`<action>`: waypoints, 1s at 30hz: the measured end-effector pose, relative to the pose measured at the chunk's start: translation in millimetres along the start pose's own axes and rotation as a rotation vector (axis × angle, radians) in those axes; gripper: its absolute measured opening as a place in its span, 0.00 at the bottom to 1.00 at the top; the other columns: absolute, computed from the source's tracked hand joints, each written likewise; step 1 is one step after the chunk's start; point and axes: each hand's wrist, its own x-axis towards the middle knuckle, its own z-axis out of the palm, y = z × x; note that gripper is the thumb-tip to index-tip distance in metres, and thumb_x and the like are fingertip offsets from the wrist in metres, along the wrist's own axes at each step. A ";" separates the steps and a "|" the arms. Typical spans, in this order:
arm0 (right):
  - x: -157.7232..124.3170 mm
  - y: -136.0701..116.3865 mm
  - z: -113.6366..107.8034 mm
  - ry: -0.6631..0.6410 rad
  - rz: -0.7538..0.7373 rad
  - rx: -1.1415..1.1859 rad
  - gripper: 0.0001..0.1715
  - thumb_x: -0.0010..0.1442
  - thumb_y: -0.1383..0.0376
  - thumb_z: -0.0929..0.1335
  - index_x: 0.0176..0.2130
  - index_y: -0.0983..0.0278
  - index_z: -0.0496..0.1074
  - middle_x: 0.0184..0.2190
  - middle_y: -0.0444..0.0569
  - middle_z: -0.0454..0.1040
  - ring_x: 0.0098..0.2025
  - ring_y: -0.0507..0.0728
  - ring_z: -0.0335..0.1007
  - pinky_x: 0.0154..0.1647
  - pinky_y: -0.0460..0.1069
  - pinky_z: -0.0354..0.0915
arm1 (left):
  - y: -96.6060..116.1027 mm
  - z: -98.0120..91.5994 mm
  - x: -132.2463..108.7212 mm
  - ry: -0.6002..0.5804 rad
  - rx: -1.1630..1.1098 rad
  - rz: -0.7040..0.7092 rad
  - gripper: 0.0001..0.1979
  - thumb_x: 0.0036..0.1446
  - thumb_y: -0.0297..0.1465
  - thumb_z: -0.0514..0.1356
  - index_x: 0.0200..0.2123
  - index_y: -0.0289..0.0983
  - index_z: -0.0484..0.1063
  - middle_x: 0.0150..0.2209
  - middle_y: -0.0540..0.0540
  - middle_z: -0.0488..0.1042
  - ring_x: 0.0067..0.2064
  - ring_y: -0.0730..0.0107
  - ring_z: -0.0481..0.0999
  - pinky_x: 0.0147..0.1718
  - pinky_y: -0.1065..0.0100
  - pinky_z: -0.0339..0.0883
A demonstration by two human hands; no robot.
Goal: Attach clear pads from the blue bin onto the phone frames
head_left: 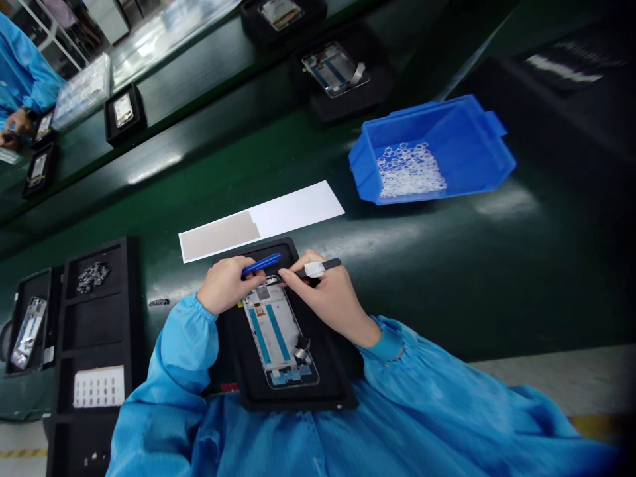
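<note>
Far left, up at the back, there's a co-worker in a blue sleeve (pixel 37 73) with their hands down by some small black trays. Nearer on that side, a second phone frame (pixel 28 331) sits in its own black tray. Just right of it is a long sectioned tray (pixel 92 324): a clump of little dark parts (pixel 93 277) in the upper compartment, and further down a white card (pixel 98 386) with rows of tiny pieces on it. Then a short dark strip (pixel 158 302) lies by itself on the green bench (pixel 412 285). Next is the left hand (pixel 223 283), which has a blue pen-like tool (pixel 262 264) gripped in its fingers, over the top end of the main phone frame (pixel 278 331). That frame lies tilted in a padded black tray (pixel 298 399) right in front of the person, blue strips along its face and a loose-looking flex piece (pixel 301 350) near the bottom. Behind the tray there's a long white sheet (pixel 298 209), part of it greyish. The right hand (pixel 338 301) pinches a slim black tool (pixel 332 264) with white wrapping round it, pointed at that same top end; can't tell if the tip actually touches. Further right, a blue bin (pixel 472 149) holds a pile of white ring-like bits (pixel 411 173).
</note>
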 end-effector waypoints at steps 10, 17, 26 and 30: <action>0.0 -3.8 2.2 0.009 -0.139 -0.202 0.21 0.70 0.53 0.63 0.30 0.61 0.66 0.26 0.47 0.69 0.31 0.60 0.67 0.34 0.53 0.59 | 7.0 3.3 -2.6 0.027 0.111 -0.041 0.06 0.62 0.33 0.59 0.34 0.39 0.74 0.34 0.51 0.75 0.35 0.68 0.74 0.30 0.69 0.58; 1.1 -2.6 4.7 0.022 -0.224 -0.181 0.15 0.69 0.60 0.63 0.30 0.61 0.65 0.27 0.46 0.69 0.31 0.59 0.66 0.35 0.53 0.57 | 0.7 5.2 -0.2 0.036 0.078 -0.030 0.05 0.62 0.34 0.59 0.35 0.40 0.74 0.35 0.51 0.75 0.37 0.67 0.74 0.32 0.70 0.61; 5.3 0.3 11.4 0.082 -0.389 -0.111 0.11 0.65 0.67 0.64 0.30 0.62 0.61 0.26 0.43 0.67 0.29 0.57 0.63 0.37 0.53 0.54 | -6.4 10.3 1.8 0.072 0.007 0.010 0.08 0.62 0.34 0.56 0.34 0.39 0.73 0.33 0.49 0.75 0.36 0.65 0.75 0.37 0.69 0.62; 6.4 2.2 11.5 0.152 -0.254 0.003 0.08 0.58 0.70 0.68 0.30 0.62 0.63 0.27 0.41 0.67 0.30 0.57 0.63 0.39 0.51 0.55 | -5.3 11.4 4.8 0.095 0.010 0.010 0.10 0.63 0.36 0.54 0.35 0.39 0.73 0.35 0.47 0.77 0.39 0.60 0.77 0.38 0.67 0.65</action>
